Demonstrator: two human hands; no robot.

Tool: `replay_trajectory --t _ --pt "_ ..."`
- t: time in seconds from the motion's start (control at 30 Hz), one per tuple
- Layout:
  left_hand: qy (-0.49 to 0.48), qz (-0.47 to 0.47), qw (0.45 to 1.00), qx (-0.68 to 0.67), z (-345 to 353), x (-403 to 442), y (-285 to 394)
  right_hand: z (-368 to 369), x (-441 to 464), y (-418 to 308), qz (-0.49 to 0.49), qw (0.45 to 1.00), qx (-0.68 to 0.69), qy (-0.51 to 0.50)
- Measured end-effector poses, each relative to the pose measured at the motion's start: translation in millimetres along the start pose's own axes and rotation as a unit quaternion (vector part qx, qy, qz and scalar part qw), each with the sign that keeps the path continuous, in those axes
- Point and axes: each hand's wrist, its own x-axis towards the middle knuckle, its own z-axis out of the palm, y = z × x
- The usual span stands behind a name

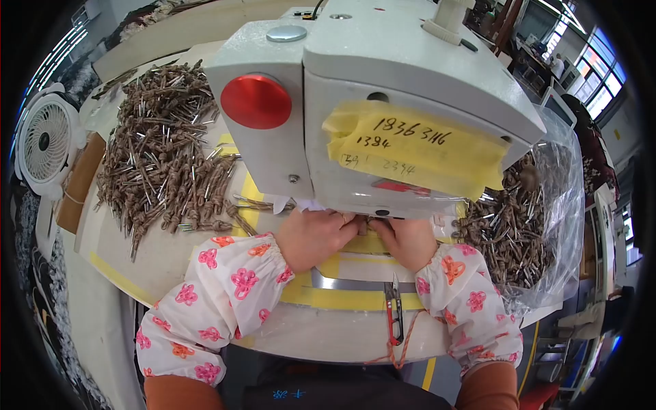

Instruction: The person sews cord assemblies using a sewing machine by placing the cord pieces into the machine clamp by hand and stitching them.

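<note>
Both hands are at work under the front of a white industrial sewing machine (424, 68). My left hand (316, 238) has its fingers bent and pressed together near the machine's needle area. Close beside it, my right hand (406, 240) has thumb and fingers closed, with the thumb toward the left fingertips. A small brownish bit shows between the two hands; the machine head hides most of it, so its kind cannot be told. Brown knotted cords (239, 217) with metal tips lie just left of my left hand. Thread snips (394, 314) with red handles rest in front of my right hand.
A large heap of brown knotted cords (164, 150) covers the table's left side. More cords (512, 232) lie by a clear plastic bag (564, 198) on the right. A white fan (46, 140) stands far left. Orange string (406, 342) hangs at the front edge.
</note>
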Motion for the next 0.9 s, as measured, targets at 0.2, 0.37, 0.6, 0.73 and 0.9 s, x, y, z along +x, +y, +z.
replay_trajectory --t 0.2,0.37,0.6,0.73,0.9 --pt "-0.036 -0.019 0.999 0.026 -3.9 -3.1 4.4 7.0 -15.0 -6.2 0.004 0.998 -0.054 0.023" --pt "-0.01 -0.018 1.0 -0.013 -9.9 -1.7 -2.6 4.8 -19.4 -7.2 0.081 0.996 0.02 0.019" --pt "0.021 -0.011 1.0 -0.012 -0.8 -4.6 -9.5 -3.2 -15.9 -7.4 -0.001 1.0 -0.015 -0.004" --pt "-0.009 -0.049 0.996 -0.073 -2.7 -4.1 -5.3 -8.5 -15.3 -13.2 0.017 0.999 -0.004 -0.037" --pt "0.031 -0.008 0.999 -0.013 -8.1 -0.7 -6.3 -4.1 -17.4 -11.1 -0.004 0.998 -0.059 -0.018"
